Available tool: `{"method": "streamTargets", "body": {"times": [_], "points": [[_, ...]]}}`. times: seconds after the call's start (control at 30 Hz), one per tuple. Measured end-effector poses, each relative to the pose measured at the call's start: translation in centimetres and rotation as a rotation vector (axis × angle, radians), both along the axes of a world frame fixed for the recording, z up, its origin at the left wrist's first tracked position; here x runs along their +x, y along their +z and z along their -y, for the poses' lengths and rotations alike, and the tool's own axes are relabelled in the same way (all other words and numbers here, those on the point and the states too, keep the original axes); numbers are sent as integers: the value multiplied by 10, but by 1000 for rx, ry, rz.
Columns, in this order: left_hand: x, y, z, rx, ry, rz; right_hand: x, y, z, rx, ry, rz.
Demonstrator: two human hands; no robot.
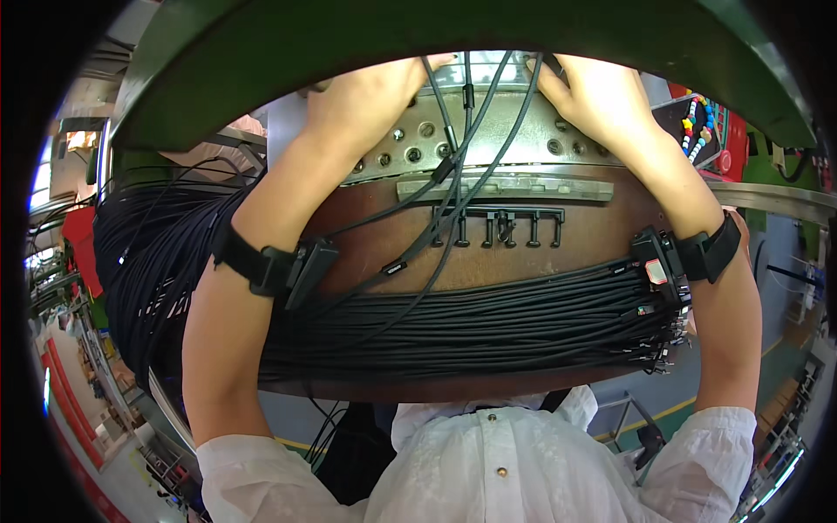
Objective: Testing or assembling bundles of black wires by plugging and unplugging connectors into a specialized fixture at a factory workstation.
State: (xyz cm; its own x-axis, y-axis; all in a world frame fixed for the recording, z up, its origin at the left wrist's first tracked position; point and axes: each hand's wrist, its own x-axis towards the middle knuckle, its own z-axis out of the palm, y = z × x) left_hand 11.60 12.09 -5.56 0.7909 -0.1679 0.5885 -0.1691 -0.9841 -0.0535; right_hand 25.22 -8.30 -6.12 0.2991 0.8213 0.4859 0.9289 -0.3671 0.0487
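Both hands reach forward to a metal plate with round holes, under the green machine edge. My left hand lies at the plate's left side; its thumb tip shows near a shiny metal block, and its other fingers are hidden. My right hand is at the block's right, thumb pointing inward, most fingers hidden by the green edge. What either hand grips cannot be made out. Several black cables run up between the hands to the block. Nearer me lies a black comb-shaped plastic piece.
A metal bar lies along the front of the plate. A thick bundle of black cables crosses the brown table, with more heaped at left. The green machine edge overhangs the hands. A red bin stands at right.
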Motion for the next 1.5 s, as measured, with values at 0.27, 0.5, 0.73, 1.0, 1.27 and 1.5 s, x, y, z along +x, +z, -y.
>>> {"method": "streamTargets", "body": {"times": [0.27, 0.5, 0.73, 1.0, 1.27, 1.5], "points": [[11, 4, -16, 78, -201, 144, 1, 3, -1, -47, -47, -24], [7, 9, -14, 197, -185, 128, 4, -1, -1, 29, 12, 16], [4, 2, -13, 96, -120, -13, -8, 10, -8, -46, -76, 23], [9, 8, -1, -88, -10, -121, 6, 4, -3, 73, -107, -197], [18, 2, -5, -302, 12, -233, 13, 7, -3, 60, -162, -313], [9, 8, -9, -212, 107, -187, 2, 12, -4, 55, -210, -504]]}}
